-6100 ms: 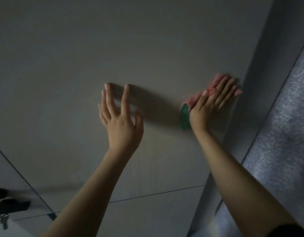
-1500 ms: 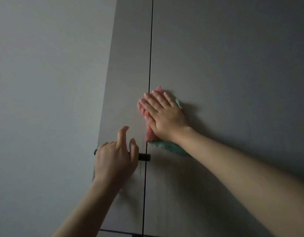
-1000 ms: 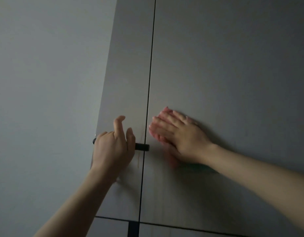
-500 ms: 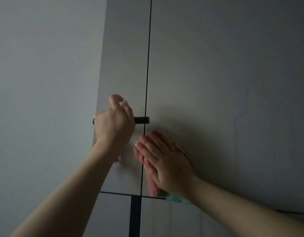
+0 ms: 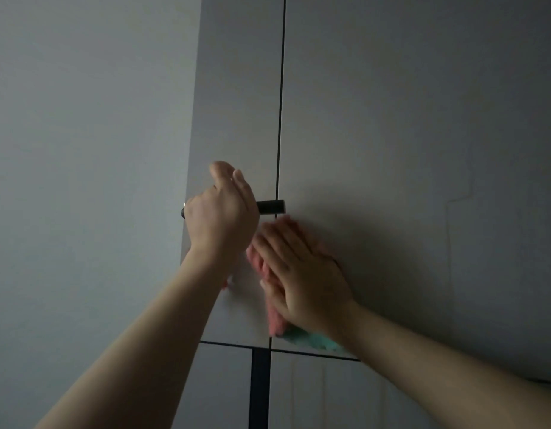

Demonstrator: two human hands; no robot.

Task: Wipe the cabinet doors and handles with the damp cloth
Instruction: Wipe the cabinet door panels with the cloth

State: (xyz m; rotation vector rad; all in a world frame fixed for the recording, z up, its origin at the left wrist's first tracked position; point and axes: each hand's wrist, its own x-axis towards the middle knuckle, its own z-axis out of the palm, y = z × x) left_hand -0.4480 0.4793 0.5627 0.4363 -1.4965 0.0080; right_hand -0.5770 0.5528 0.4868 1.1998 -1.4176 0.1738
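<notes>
Two grey upper cabinet doors meet at a thin vertical gap: a narrow left door and a wide right door. A black bar handle crosses the narrow door near its lower part. My left hand grips this handle, covering most of it. My right hand lies flat with straight fingers on a pink and teal cloth, pressing it against the doors just below the handle, across the gap. Most of the cloth is hidden under the hand.
A plain grey wall fills the left side. Below the doors runs a horizontal gap with lower doors and a dark vertical strip between them.
My right hand and the cloth slid down the right door's left edge to below the handle, then shifted slightly up and left. My left hand went from beside the handle to gripping it.
</notes>
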